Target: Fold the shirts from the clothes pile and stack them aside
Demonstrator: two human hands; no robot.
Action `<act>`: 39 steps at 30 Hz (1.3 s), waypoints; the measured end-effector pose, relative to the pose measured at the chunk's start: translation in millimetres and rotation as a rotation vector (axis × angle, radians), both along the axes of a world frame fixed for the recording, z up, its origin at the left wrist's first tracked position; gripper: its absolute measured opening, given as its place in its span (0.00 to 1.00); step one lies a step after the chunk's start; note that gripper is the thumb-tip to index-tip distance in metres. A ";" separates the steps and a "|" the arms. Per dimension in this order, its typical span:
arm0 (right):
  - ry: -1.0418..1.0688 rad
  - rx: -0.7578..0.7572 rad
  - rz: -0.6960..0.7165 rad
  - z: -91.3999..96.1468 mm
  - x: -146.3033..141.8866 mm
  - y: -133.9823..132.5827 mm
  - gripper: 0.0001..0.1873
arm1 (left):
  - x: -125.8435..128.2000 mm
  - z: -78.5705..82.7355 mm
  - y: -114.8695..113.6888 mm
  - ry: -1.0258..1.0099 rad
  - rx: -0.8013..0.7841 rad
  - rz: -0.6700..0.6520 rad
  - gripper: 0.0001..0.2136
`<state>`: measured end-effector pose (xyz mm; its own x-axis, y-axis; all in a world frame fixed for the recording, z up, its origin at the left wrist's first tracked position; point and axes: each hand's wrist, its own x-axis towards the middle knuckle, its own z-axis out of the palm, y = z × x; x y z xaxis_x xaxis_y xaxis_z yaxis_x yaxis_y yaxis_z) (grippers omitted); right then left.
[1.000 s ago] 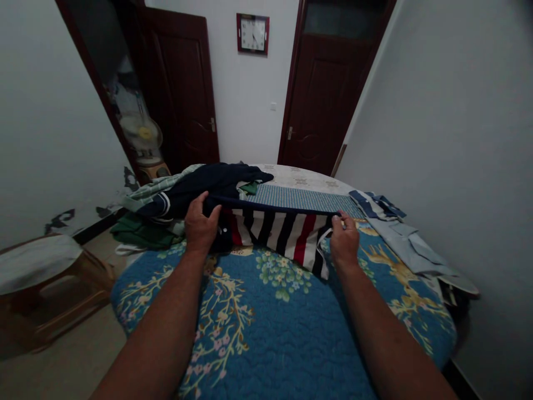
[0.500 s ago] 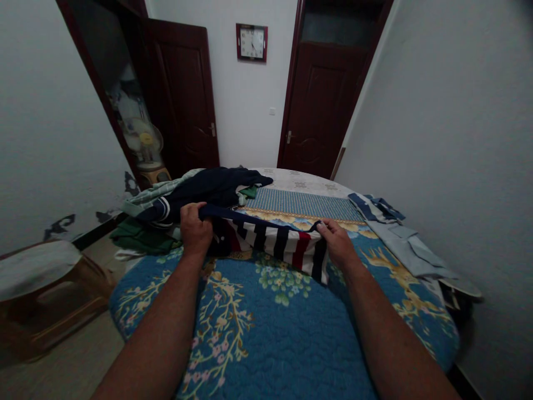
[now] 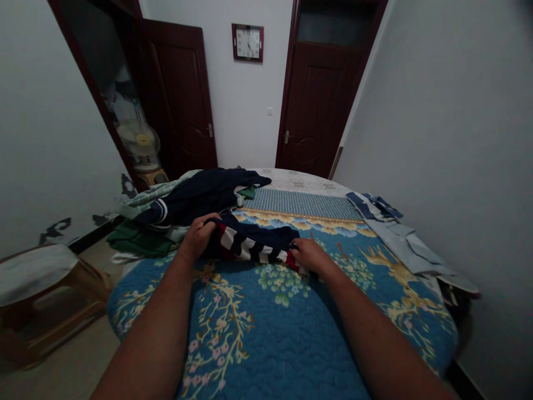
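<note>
A garment [image 3: 254, 248] with navy cloth and navy, white and red stripes lies bunched across the middle of the quilted cover. Its exact kind is hidden by the folds. My left hand [image 3: 199, 236] is closed on its left end, fingers curled into the navy fabric. At the other end my right hand [image 3: 308, 254] pinches the cloth near the red stripe. The garment's lower edge rests on or just over the blue flowered quilt [image 3: 275, 333].
A heap of dark clothes [image 3: 200, 191] lies at the back left, with a green garment [image 3: 137, 239] below it. Folded light clothes [image 3: 403, 244] lie along the right side. A stool [image 3: 45, 278] stands at the left and a fan [image 3: 141, 141] by the open door [image 3: 179, 94].
My right hand has moved left and a little down, nearer my left hand. The garment, stretched before, is now slack, with more navy cloth showing behind the stripes.
</note>
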<state>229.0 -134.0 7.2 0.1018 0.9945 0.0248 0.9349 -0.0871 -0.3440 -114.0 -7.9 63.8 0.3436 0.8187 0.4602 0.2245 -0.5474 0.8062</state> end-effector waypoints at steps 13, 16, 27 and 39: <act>1.362 0.299 -0.089 33.9 51.5 -45.3 0.23 | -7.6 2.1 -6.4 -0.117 -0.434 -0.200 0.11; 1.233 0.181 -0.053 41.4 45.3 -50.6 0.21 | -6.0 0.4 -9.5 -0.045 -0.584 -0.328 0.13; 0.216 0.144 0.084 28.7 -60.0 32.4 0.30 | -12.2 -6.2 -6.6 0.143 -0.730 -0.482 0.12; 0.199 0.448 -0.431 38.9 -11.1 54.8 0.22 | -6.0 -6.1 1.3 0.006 -0.425 -0.376 0.15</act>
<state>217.9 -79.1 46.1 0.5346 0.7611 0.3673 0.7630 -0.2479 -0.5969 -120.0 -6.6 57.7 0.6490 0.7521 0.1144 0.0815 -0.2182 0.9725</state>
